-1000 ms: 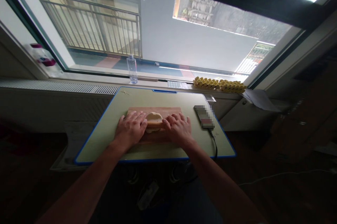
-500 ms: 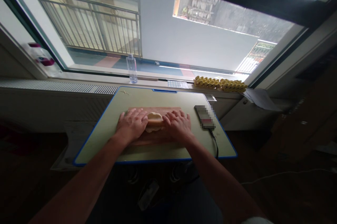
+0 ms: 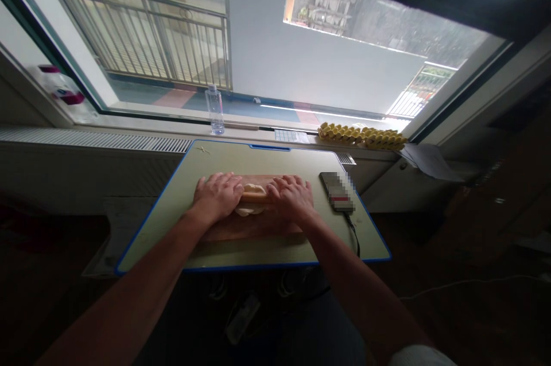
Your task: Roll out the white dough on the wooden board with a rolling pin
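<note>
Pale dough (image 3: pixel 249 211) lies on a wooden board (image 3: pixel 253 232), with a wooden rolling pin (image 3: pixel 255 198) crossing it from side to side. Dough shows on both the far and near sides of the pin. My left hand (image 3: pixel 218 195) is over the pin's left end, and my right hand (image 3: pixel 293 197) is over its right end. Both palms face down, fingers bent over the wood, so the pin's ends are hidden beneath them.
The board rests on a small blue-edged table (image 3: pixel 206 255). A phone (image 3: pixel 336 191) with a cable lies at the right. Along the windowsill are a clear bottle (image 3: pixel 216 111) and yellow egg trays (image 3: pixel 361 136). Another bottle (image 3: pixel 64 90) stands far left.
Both hands and the rolling pin have shifted slightly away from me across the dough. The view has moved a little too.
</note>
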Action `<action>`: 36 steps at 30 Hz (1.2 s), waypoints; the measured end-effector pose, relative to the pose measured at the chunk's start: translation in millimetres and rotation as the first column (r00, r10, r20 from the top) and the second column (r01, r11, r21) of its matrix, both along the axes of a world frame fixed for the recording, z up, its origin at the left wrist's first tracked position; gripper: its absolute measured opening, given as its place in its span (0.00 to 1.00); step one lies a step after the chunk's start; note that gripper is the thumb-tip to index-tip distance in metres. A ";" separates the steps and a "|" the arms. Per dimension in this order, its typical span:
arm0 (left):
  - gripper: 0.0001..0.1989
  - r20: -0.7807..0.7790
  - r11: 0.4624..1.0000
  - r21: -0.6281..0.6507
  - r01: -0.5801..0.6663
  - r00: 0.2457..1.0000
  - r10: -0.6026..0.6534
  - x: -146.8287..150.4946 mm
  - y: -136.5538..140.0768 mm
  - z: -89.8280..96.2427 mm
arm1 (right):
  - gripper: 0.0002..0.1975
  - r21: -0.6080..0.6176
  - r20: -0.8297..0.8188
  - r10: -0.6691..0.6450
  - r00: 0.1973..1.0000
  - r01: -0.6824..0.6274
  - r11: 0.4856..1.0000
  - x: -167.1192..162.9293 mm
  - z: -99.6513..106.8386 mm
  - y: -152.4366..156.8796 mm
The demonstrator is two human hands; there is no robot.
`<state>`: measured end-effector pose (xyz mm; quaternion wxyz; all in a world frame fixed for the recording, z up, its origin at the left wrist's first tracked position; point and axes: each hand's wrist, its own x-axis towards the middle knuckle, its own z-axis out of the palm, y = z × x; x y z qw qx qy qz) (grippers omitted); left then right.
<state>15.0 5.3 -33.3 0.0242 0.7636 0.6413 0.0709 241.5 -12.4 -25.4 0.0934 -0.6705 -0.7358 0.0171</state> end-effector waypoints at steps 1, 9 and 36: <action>0.30 -0.005 1.000 0.002 0.003 1.000 -0.003 -0.1 2.4 -0.5 | 0.25 -0.009 -0.009 -0.004 1.000 0.004 1.000 0.5 0.1 2.5; 0.30 -0.023 0.999 -0.030 0.020 1.000 -0.021 -0.2 20.5 -1.3 | 0.26 -0.029 -0.027 -0.001 1.000 0.000 1.000 3.8 -2.7 20.5; 0.31 -0.025 0.984 -0.174 0.048 0.998 -0.053 2.0 62.1 4.1 | 0.27 -0.085 -0.121 -0.044 0.992 0.034 0.996 7.0 -2.0 47.4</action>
